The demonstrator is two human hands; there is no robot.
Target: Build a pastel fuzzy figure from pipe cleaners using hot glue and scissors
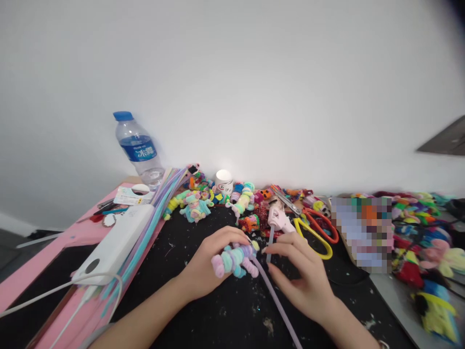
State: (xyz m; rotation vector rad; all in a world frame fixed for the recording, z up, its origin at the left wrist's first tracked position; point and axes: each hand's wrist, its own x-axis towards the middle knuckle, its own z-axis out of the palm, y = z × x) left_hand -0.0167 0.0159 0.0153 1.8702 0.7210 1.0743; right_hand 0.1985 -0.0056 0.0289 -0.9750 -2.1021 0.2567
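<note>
One coiled fuzzy-stem figure [232, 259], in pastel pink, mint, aqua and lilac, with a pale yellow tip at its right end; body of plump stacked rings, short curled limbs below; located above the black work surface [218, 310], clasped in the left hand [210, 264]; one lavender stem [278, 300], long and straight, running from it toward the lower right; right hand [296, 266], thumb and forefinger curved about the end of a translucent stick [271, 237], whether closed on it cannot be told; pale pink glue gun [278, 218], just beyond, with the stick at its rear.
</note>
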